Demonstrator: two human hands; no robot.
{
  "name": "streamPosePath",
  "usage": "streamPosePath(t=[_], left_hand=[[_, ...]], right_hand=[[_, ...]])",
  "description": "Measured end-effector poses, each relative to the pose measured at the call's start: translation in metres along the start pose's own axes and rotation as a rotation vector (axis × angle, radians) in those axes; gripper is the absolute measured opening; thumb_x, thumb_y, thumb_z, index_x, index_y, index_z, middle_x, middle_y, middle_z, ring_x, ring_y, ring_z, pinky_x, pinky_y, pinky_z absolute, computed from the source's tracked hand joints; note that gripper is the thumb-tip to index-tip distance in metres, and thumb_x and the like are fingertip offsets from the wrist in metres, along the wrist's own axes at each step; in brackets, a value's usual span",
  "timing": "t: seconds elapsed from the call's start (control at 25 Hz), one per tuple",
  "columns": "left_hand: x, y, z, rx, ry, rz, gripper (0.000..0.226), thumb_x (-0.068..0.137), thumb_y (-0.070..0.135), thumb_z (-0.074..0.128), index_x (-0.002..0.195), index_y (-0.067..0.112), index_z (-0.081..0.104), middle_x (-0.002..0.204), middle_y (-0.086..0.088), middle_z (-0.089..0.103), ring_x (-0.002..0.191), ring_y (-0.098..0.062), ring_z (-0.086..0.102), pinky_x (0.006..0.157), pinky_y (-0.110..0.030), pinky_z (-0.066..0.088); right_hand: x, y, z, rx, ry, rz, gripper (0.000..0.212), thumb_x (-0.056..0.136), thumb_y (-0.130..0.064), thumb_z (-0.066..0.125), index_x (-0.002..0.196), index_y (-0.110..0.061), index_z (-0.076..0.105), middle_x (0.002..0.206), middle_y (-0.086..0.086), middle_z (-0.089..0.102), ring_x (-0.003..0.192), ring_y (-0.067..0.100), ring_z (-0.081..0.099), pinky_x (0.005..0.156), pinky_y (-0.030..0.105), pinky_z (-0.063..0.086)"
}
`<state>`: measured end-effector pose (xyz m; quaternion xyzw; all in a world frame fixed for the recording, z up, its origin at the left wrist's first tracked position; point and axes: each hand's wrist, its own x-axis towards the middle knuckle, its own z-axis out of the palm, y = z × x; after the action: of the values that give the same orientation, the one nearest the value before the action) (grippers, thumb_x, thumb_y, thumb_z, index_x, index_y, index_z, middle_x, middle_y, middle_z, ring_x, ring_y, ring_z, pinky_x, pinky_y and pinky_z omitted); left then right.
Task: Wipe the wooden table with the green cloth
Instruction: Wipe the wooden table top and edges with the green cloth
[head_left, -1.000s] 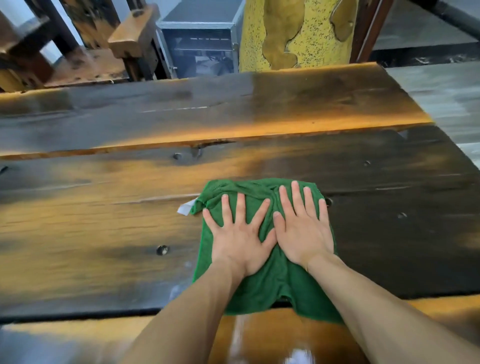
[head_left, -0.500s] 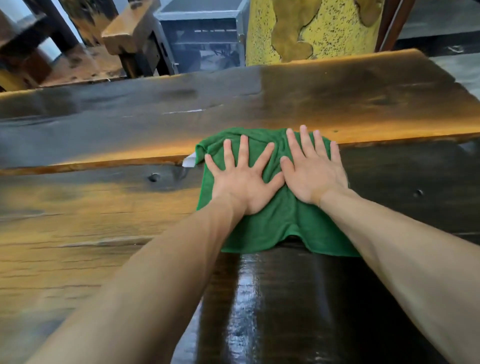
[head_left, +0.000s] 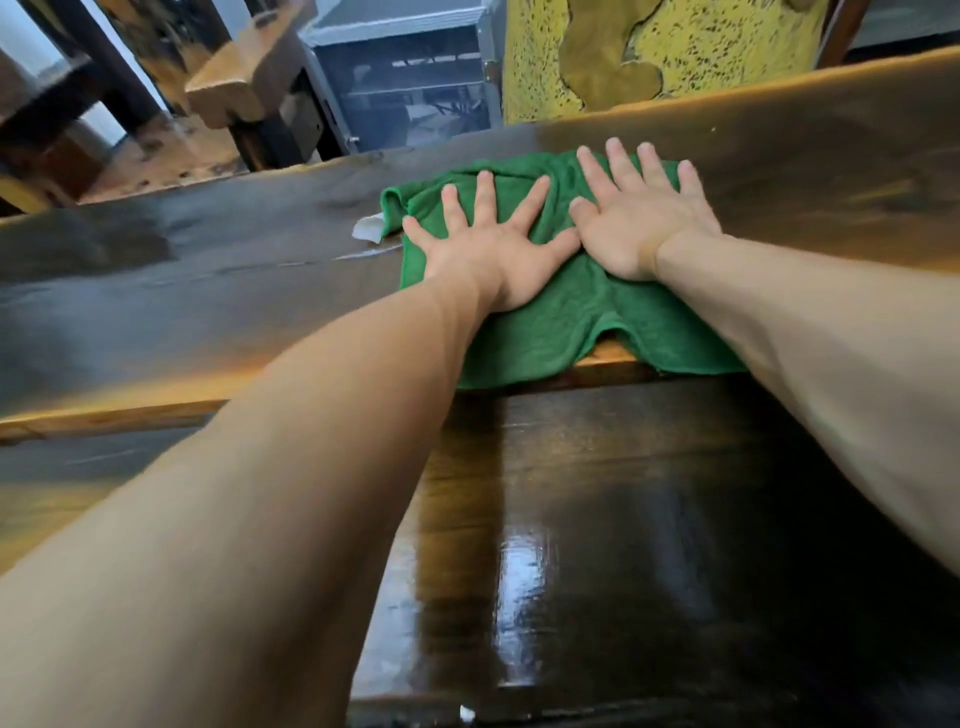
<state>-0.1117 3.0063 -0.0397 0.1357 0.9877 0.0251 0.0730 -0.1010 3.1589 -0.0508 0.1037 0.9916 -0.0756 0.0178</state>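
While pressed flat under both palms, lies bunched on the far plank of the wooden table (head_left: 675, 519), close to its far edge: the green cloth (head_left: 561, 317); near hem drooping over the step where the far plank meets the darker near plank, with a small arch in that hem showing bare wood beneath; white tag (head_left: 370, 228) sticking out at the cloth's left corner, resting on the wood; left hand (head_left: 491, 260) spread wide on the cloth's left half, fingers straight and splayed, thumb reaching right; right hand (head_left: 636, 218) spread on the cloth's right half, fingers straight and slightly fanned, fingertips at or just past the cloth's far hem, nearly at the table's far edge; thumbs of the two hands just beside each other, touching or not cannot be told; neither hand gripping anything, only pushing down; both bare forearms stretched out long from the near edge toward the far one; near plank glossy, with bright reflections near the near edge; beyond the far edge, a yellow speckled column (head_left: 675, 47), a grey metal-framed cabinet (head_left: 405, 78) to its left, and rough wooden furniture (head_left: 234, 88) further left.
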Motion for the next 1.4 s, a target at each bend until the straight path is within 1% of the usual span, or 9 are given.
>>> streamPosePath(t=[0.24,0.48,0.72,0.8,0.88,1.0,1.12,1.24,1.4], left_hand=[[0.074,-0.005,-0.011,-0.025,0.025,0.018,0.072,0.087,0.085,0.02,0.153,0.06,0.006,0.17,0.004,-0.006,0.154,-0.033,-0.008,0.114,-0.072,-0.008],[0.138,-0.012,-0.019,-0.018,0.009,0.039,0.078,0.082,0.09,0.024,0.152,0.061,0.005,0.17,0.005,-0.003,0.155,-0.032,-0.005,0.114,-0.071,-0.008],[0.164,-0.015,-0.02,-0.042,0.032,0.079,0.096,0.066,0.095,0.02,0.154,0.056,0.01,0.169,-0.006,0.009,0.153,-0.04,0.011,0.119,-0.064,0.006],[0.161,-0.015,-0.02,-0.041,0.041,0.071,0.093,0.07,0.095,0.021,0.154,0.057,0.009,0.169,-0.003,0.007,0.154,-0.038,0.008,0.119,-0.066,0.002],[0.154,-0.013,-0.02,-0.036,0.048,0.041,0.082,0.081,0.091,0.021,0.154,0.057,0.007,0.17,0.002,0.001,0.155,-0.035,0.001,0.116,-0.069,-0.003],[0.131,-0.001,-0.017,-0.018,0.031,0.007,0.075,0.087,0.086,0.02,0.154,0.056,0.005,0.169,0.004,-0.007,0.155,-0.034,-0.006,0.116,-0.07,-0.006],[0.098,0.015,-0.015,-0.004,0.015,0.008,0.073,0.09,0.083,0.017,0.155,0.054,0.005,0.169,0.001,-0.009,0.154,-0.037,-0.007,0.114,-0.072,-0.007],[0.051,0.033,-0.007,0.022,0.009,0.042,0.071,0.092,0.079,0.014,0.157,0.051,0.003,0.169,-0.001,-0.009,0.153,-0.039,-0.009,0.113,-0.073,-0.008],[-0.014,0.048,0.006,0.031,-0.02,0.107,0.069,0.096,0.073,0.012,0.158,0.047,-0.001,0.169,-0.003,-0.014,0.153,-0.038,-0.014,0.113,-0.072,-0.011]], right_hand=[[0.079,0.004,-0.005,-0.01,-0.017,-0.012,0.062,0.1,-0.053,0.012,0.158,-0.037,-0.006,0.167,-0.004,-0.009,0.153,0.022,-0.008,0.121,0.052,-0.003],[0.138,0.011,-0.007,-0.019,-0.013,-0.022,0.063,0.1,-0.056,0.016,0.157,-0.038,-0.006,0.167,-0.004,-0.01,0.153,0.022,-0.009,0.121,0.052,-0.005],[0.167,0.011,-0.008,-0.058,0.024,-0.037,0.067,0.097,-0.058,0.017,0.158,-0.036,-0.001,0.167,0.0,-0.002,0.153,0.027,-0.003,0.12,0.056,0.001],[0.164,0.011,-0.007,-0.058,0.031,-0.039,0.067,0.098,-0.058,0.016,0.158,-0.035,-0.002,0.167,0.0,-0.004,0.153,0.026,-0.004,0.12,0.056,0.0],[0.155,0.013,-0.007,-0.048,0.037,-0.023,0.066,0.099,-0.058,0.014,0.158,-0.036,-0.005,0.167,-0.001,-0.008,0.153,0.025,-0.007,0.121,0.054,-0.002],[0.132,0.017,-0.01,-0.019,0.009,-0.025,0.065,0.099,-0.058,0.012,0.157,-0.037,-0.007,0.167,-0.001,-0.011,0.153,0.023,-0.008,0.121,0.054,-0.002],[0.091,0.027,-0.01,-0.027,-0.006,-0.022,0.062,0.1,-0.055,0.008,0.157,-0.036,-0.006,0.167,-0.001,-0.009,0.153,0.022,-0.007,0.121,0.055,-0.001],[0.039,0.042,-0.01,-0.034,-0.016,-0.014,0.063,0.1,-0.056,0.007,0.158,-0.036,-0.005,0.167,-0.002,-0.009,0.153,0.022,-0.007,0.121,0.055,-0.002],[-0.035,0.05,-0.014,-0.01,-0.065,0.022,0.063,0.1,-0.058,0.009,0.158,-0.038,-0.006,0.166,-0.005,-0.015,0.152,0.019,-0.014,0.12,0.053,-0.007]])
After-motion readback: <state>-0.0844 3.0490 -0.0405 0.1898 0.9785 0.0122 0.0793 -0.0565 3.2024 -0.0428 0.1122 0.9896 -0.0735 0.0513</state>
